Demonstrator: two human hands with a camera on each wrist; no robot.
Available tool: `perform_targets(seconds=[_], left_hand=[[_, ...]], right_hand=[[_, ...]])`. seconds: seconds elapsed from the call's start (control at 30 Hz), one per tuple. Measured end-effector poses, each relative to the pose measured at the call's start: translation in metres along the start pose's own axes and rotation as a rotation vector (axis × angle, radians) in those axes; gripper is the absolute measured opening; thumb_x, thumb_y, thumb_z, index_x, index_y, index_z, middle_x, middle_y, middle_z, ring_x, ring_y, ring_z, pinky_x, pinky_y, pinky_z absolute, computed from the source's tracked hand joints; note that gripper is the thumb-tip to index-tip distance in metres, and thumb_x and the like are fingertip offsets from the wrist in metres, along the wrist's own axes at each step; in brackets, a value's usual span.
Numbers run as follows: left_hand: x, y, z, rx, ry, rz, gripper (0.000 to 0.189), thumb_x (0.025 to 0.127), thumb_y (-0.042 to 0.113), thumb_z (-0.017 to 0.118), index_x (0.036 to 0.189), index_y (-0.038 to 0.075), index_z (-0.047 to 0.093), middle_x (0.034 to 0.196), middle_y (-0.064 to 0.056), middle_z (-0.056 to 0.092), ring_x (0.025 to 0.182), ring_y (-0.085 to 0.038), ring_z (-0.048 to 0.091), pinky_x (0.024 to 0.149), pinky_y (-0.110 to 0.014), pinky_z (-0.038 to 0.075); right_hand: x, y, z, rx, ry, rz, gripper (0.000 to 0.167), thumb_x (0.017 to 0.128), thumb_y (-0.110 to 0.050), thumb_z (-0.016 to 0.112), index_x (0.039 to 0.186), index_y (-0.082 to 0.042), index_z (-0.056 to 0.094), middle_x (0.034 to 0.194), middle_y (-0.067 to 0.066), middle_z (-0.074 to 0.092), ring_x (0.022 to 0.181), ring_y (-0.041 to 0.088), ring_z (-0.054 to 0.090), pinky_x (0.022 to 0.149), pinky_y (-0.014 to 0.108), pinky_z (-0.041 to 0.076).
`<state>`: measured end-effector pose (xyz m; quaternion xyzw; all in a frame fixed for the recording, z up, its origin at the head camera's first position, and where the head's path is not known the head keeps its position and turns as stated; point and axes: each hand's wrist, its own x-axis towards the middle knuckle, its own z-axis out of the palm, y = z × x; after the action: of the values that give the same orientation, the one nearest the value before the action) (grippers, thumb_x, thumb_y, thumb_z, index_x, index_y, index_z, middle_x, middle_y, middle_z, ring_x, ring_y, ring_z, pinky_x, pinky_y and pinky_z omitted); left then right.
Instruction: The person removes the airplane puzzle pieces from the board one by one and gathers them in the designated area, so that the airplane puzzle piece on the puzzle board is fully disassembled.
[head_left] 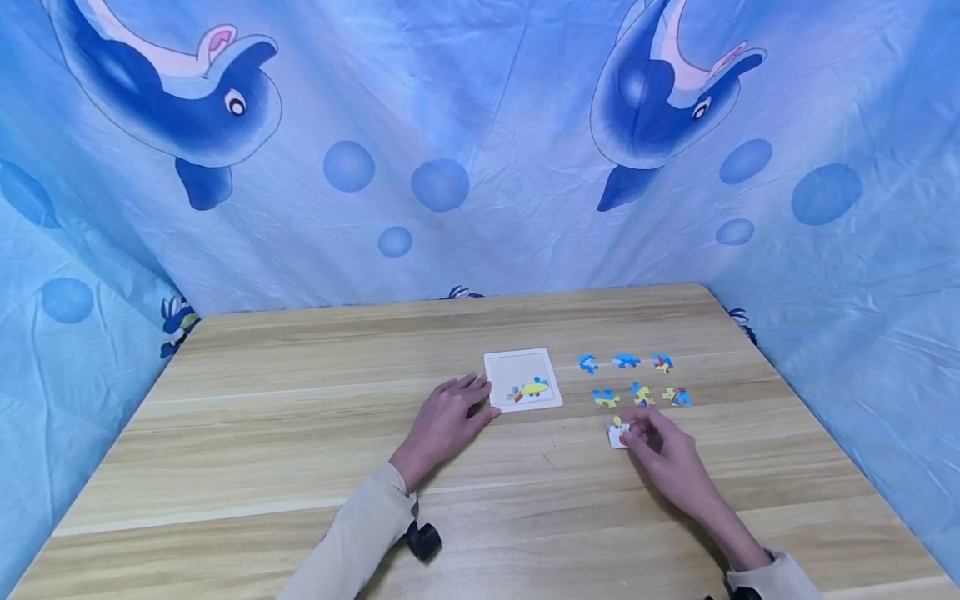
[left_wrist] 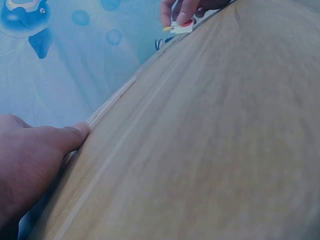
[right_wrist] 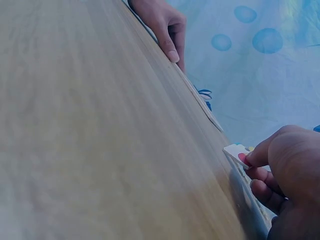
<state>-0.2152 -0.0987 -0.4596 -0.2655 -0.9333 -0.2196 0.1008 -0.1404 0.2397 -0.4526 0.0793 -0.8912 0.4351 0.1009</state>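
A square puzzle tray with a white rim lies on the wooden table, a few fitted pieces showing a yellow shape in its lower right part. My left hand rests at the tray's left side, thumb by the lower-left corner and fingers along the edge. To the right, my right hand pinches a white puzzle piece with a red spot between thumb and fingers. The piece looks raised and tilted in the right wrist view. My fingers hide part of it.
Several loose blue, yellow and red puzzle pieces lie in two rows right of the tray, just beyond my right hand. The table ends at a blue curtain printed with dolphins and bubbles.
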Motion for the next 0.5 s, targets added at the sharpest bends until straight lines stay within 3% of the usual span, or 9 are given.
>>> perform_targets(seconds=[0.5], left_hand=[[-0.0004, -0.0002, 0.0001, -0.008, 0.017, 0.01, 0.05, 0.1, 0.037, 0.07, 0.136, 0.003, 0.068, 0.141, -0.011, 0.063, 0.137, -0.032, 0.054, 0.115, -0.05, 0.041]], right_hand=[[-0.0016, 0.0008, -0.0033, -0.088, -0.016, -0.022, 0.019, 0.093, 0.004, 0.073, 0.111, -0.003, 0.07, 0.083, -0.005, 0.062, 0.076, 0.01, 0.056, 0.071, 0.025, 0.045]])
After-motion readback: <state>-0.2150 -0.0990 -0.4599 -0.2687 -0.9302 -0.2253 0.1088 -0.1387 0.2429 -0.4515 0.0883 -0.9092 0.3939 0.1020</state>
